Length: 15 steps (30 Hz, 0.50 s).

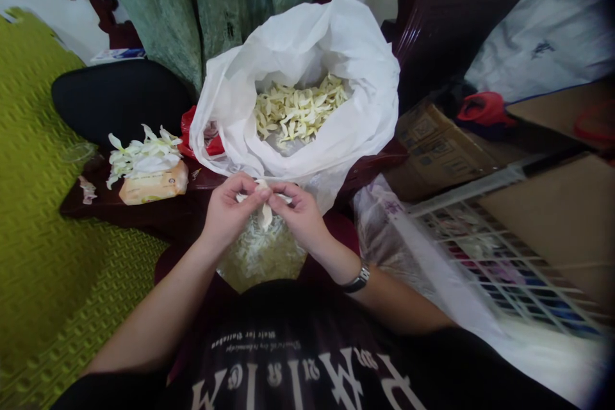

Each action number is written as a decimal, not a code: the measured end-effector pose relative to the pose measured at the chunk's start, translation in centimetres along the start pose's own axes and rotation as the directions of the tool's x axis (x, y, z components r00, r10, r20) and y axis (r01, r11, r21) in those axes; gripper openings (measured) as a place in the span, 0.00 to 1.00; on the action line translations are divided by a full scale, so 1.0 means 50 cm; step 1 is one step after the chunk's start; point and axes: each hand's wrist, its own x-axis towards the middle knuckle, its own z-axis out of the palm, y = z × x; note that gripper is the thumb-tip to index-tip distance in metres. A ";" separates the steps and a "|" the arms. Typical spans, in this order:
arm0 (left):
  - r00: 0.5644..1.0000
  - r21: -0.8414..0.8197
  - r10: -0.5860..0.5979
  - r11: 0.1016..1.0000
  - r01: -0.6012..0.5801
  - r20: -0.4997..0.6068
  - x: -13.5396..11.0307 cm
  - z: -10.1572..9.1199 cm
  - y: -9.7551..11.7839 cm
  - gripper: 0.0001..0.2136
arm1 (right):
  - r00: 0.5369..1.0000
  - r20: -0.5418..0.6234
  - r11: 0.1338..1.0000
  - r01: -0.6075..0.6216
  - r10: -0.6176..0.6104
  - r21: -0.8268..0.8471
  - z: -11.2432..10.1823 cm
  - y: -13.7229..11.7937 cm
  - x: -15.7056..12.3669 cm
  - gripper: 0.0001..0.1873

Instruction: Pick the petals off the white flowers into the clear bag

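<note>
Checking the head feed with you: what do you make of the hands?

I see the left hand point(228, 213) and the right hand point(294, 210) drawn close together, fingers curled, both pinching one pale strip point(264, 206) between them above the lap. Neither hand is spread.

And the bulk of the material?

From here I read a good heap of pale strips point(300, 109) lying inside a white plastic bag point(307, 32), which stands open beyond the hands with its top folded back.

What looks done, and what's left?

I'd judge a fair share done: that heap, plus a mass of finer shreds point(254, 251) in a clear plastic bag point(293, 272) at the person's lap. Left over, as I judge it, are the white petal-like pieces point(144, 157) on a tan wrapped packet point(154, 184), which sits on a dark wooden table point(91, 205) left of the white bag.

Anything else close by?

I can make out a red plastic bag point(202, 134) against the white bag's left side, and a wristwatch point(356, 278) on the right wrist. How deep the heap runs, I can't tell from this angle.
</note>
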 end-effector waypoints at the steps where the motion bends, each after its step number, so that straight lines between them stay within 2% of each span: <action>1: 1.000 -0.022 -0.020 1.000 0.020 -0.006 -0.001 0.001 -0.003 0.13 | 1.000 0.003 0.999 -0.016 0.016 0.039 0.002 0.001 -0.001 0.18; 10: 0.975 -0.181 -0.221 0.959 0.217 0.000 -0.007 0.006 -0.009 0.15 | 0.986 -0.041 0.940 -0.142 0.162 0.310 0.003 -0.010 0.008 0.21; 15: 0.963 -0.219 -0.259 0.946 0.237 -0.079 0.004 -0.014 -0.007 0.16 | 0.987 -0.077 0.920 -0.100 0.139 0.378 -0.021 -0.021 0.021 0.20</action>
